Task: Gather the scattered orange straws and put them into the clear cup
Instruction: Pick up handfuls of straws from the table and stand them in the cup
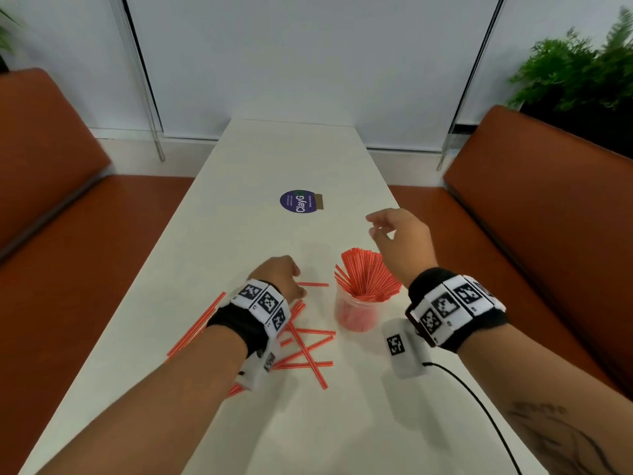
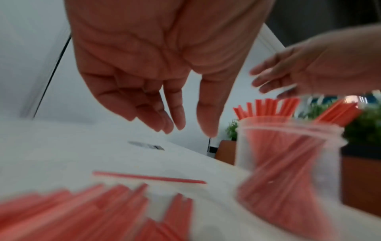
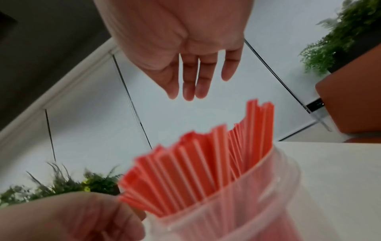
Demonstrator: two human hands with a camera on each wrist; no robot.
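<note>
Loose straws (image 1: 310,351) under relaxed empty left hand (image 1: 279,274), cup (image 1: 356,311) beside, right hand (image 1: 402,240) open above.

Head view: high, angled forward and down the white table (image 1: 294,159), both forearms at lower frame. Left wrist view: low, close above the table, facing out past the fingers. Right wrist view: close, tilted upward. All three share the clear cup (image 1: 356,311) (image 2: 288,163) (image 3: 257,203).
</note>
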